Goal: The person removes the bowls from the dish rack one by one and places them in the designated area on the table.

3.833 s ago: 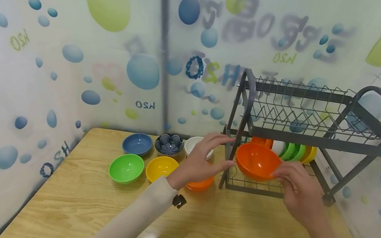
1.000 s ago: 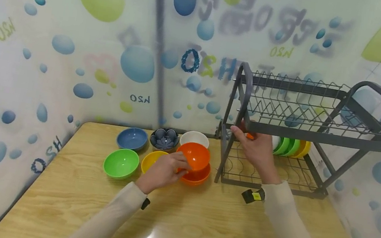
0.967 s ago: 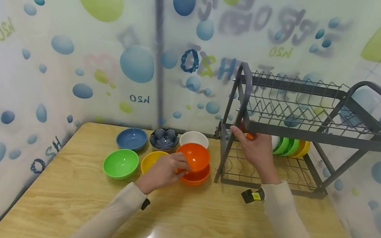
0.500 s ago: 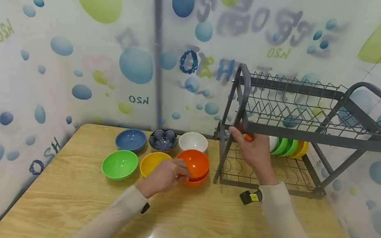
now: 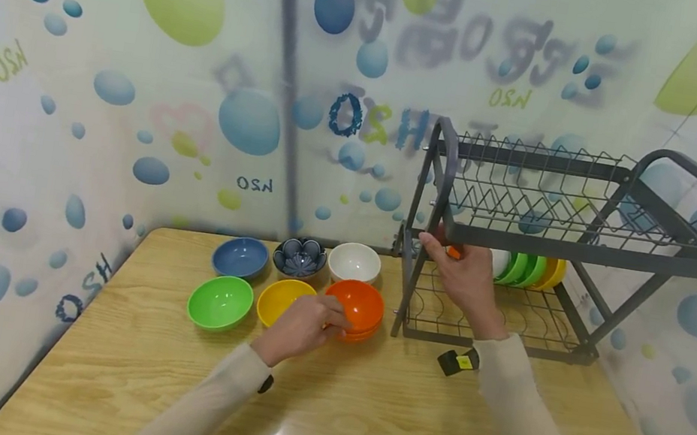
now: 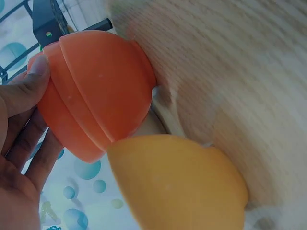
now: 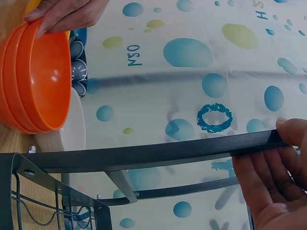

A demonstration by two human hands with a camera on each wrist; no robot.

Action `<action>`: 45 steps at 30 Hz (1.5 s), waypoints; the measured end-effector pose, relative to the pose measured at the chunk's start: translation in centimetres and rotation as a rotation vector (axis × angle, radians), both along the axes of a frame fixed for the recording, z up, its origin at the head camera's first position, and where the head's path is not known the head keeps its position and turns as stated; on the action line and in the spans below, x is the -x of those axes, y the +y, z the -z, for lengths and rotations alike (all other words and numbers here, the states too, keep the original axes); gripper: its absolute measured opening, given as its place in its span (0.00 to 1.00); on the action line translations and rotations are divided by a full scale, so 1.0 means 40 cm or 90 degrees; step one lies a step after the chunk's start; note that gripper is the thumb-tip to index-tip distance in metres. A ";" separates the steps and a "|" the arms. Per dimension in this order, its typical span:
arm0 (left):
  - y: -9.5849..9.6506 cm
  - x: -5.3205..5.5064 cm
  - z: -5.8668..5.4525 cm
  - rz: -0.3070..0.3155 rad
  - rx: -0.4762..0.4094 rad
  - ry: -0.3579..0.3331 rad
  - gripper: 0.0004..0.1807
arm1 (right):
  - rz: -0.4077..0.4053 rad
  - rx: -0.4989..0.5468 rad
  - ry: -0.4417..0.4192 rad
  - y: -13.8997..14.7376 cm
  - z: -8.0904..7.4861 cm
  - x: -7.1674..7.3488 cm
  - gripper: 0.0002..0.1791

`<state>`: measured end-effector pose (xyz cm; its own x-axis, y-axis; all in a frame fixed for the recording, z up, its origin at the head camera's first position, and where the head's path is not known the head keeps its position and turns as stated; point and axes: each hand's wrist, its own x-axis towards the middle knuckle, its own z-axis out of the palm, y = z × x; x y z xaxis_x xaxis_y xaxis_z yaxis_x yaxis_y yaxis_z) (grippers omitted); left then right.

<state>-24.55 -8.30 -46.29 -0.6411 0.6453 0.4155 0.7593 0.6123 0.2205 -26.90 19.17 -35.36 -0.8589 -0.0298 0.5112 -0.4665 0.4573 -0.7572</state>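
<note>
Nested orange bowls point(image 5: 364, 304) — beside dark rack point(image 5: 589, 253)

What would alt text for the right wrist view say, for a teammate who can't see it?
A right hand grips a dark rack frame before a bubble-print wall. At upper left, a left hand pinches the rim of an orange bowl stack, which partly hides a white bowl.

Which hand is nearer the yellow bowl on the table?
The left hand, beside the yellow bowl, pinching the top orange bowl; the right hand grips the rack, farther right.
</note>
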 end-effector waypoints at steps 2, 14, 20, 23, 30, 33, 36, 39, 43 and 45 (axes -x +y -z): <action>0.000 -0.001 -0.002 -0.002 0.006 -0.011 0.08 | -0.001 0.000 -0.002 0.000 -0.001 -0.001 0.18; 0.004 -0.002 -0.014 -0.005 0.013 -0.053 0.10 | 0.002 -0.003 -0.025 0.003 0.001 -0.003 0.20; 0.012 0.001 -0.024 -0.015 -0.028 -0.067 0.10 | 0.001 -0.002 -0.023 0.000 0.004 -0.003 0.20; 0.017 0.004 -0.029 -0.023 -0.052 -0.077 0.11 | -0.004 -0.002 -0.012 0.000 0.006 -0.001 0.19; 0.041 0.018 -0.058 -0.025 -0.133 -0.112 0.15 | -0.002 -0.023 -0.020 0.003 0.003 0.004 0.17; 0.055 0.025 -0.077 -0.020 -0.186 -0.125 0.16 | -0.010 -0.029 -0.027 0.005 -0.001 0.008 0.17; 0.069 0.031 -0.095 -0.025 -0.227 -0.136 0.18 | -0.020 -0.043 -0.044 0.011 -0.005 0.011 0.19; 0.084 0.036 -0.111 -0.021 -0.257 -0.145 0.20 | -0.029 -0.061 -0.074 0.027 -0.005 0.012 0.23; 0.107 0.045 -0.130 -0.002 -0.296 -0.159 0.22 | -0.049 -0.067 -0.100 0.060 0.004 0.020 0.25; 0.121 0.048 -0.140 0.001 -0.316 -0.169 0.23 | -0.060 -0.071 -0.092 0.076 0.010 0.029 0.23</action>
<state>-26.48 -3.48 -40.69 -0.7643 0.4142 0.4942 0.6392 0.3848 0.6659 -28.07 22.19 -35.77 -0.9138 -0.1628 0.3722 -0.4015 0.5022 -0.7659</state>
